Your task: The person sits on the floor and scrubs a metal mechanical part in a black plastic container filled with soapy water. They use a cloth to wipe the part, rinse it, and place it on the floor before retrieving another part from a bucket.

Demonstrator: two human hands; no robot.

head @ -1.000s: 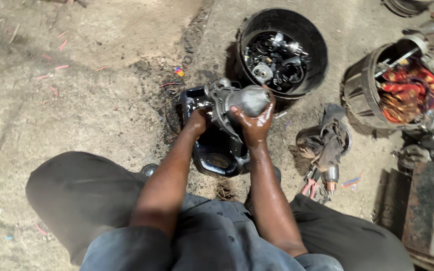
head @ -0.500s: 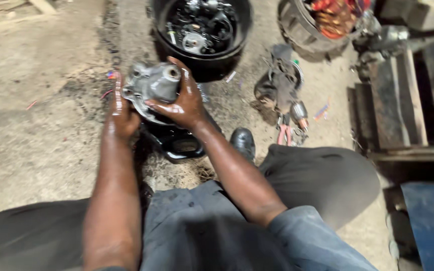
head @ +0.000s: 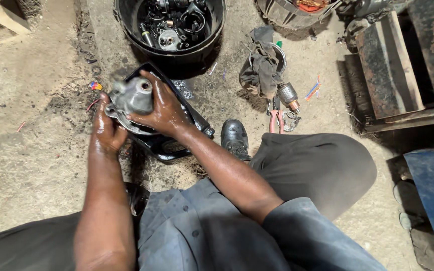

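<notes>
The grey metal housing (head: 130, 103) is held in both hands just above a black tray (head: 187, 123) on the ground, its round, capped end tipped up toward the camera. The right hand (head: 163, 111) wraps over the housing's top and near side, wet fingers (head: 151, 85) curled tight around it. The left hand (head: 104, 131) clasps the housing from the other side, its thumb pressed along the rim. Both hands and forearms shine with dark liquid. Beyond the housing stands a black bucket (head: 126, 30) filled with small metal parts. Right of the housing lie a dark rag (head: 260, 65), a small motor part with a copper end (head: 288, 95) and red-handled pliers (head: 276, 120). Nearer the person than the tray is a black shoe (head: 234, 138). Far to the right of the housing rest rusty metal slabs (head: 388, 65).
</notes>
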